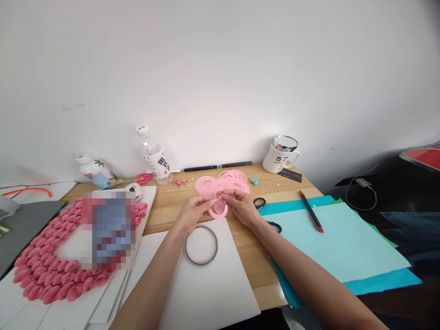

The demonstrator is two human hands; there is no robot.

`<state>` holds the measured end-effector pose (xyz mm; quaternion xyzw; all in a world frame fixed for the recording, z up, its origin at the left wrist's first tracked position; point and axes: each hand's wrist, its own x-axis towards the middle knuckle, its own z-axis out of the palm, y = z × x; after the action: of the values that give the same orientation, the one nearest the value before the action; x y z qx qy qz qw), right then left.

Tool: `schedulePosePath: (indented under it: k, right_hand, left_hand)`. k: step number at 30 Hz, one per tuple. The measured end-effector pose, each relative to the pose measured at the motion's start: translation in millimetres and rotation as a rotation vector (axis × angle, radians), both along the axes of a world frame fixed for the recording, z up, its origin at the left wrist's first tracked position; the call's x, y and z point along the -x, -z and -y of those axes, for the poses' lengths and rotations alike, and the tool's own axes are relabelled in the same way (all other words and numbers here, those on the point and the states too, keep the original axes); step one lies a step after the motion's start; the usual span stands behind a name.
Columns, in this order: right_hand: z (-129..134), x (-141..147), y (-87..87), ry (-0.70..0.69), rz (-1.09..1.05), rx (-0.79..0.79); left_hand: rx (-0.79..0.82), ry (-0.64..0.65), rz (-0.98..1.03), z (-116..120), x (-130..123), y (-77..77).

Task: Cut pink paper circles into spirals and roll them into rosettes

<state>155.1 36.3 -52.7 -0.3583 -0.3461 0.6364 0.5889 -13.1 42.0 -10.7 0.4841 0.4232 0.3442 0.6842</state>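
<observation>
My left hand [195, 213] and my right hand [243, 206] are close together over the wooden table, both with fingers pinched. Between them is a curled pink paper strip [220, 212], its lower loop hanging below the fingertips. Right behind the fingers lies a pile of pink paper spirals [233, 176], partly covered by the hands. A thin metal ring [202, 264] rests on a white board [220, 293] below my forearms. To the right, the black handles of scissors [260, 202] show beside my right wrist.
At left, a board bears rolled pink paper roses [51, 277]; part of it is pixelated. A water bottle [156, 160] and a lidded mug [279, 156] stand by the wall. Light blue paper [337, 243] with a pen [311, 211] covers the right side.
</observation>
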Motion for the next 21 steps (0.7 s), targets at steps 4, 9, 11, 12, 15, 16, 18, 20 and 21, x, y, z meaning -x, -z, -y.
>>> schedulePosePath:
  k: [4,9,11,12,15,16,18,20,21]
  right_hand:
    - [0.0,-0.6,0.4,0.003,0.010,0.004]
    - [-0.4,-0.7,3.1,0.011,0.015,0.005]
    - [-0.3,-0.4,3.7,0.009,0.020,-0.006]
    - [-0.2,-0.2,3.9,0.009,0.024,-0.015]
    - [-0.1,0.7,4.8,0.015,0.045,-0.042]
    - [0.0,1.1,5.2,0.022,0.061,-0.053]
    - [0.2,2.2,6.0,0.040,0.105,-0.075]
    - [0.6,3.5,6.9,0.055,0.144,-0.090]
    - [0.9,4.2,7.2,0.055,0.153,-0.093]
  left_hand:
    - [-0.011,0.002,0.008,-0.4,0.4,1.7]
    - [-0.004,0.008,0.005,0.1,0.5,1.1]
    - [0.008,0.014,0.008,0.7,0.0,0.2]
    - [0.013,0.018,0.008,1.1,-0.3,-0.3]
    - [0.025,0.031,-0.003,1.8,-1.0,-1.2]
    - [0.025,0.037,-0.011,1.8,-1.1,-1.3]
    - [0.020,0.042,-0.033,1.8,-1.0,-1.2]
    - [0.006,0.045,-0.048,1.6,-0.8,-1.1]
    - [-0.003,0.044,-0.054,1.5,-0.7,-1.2]
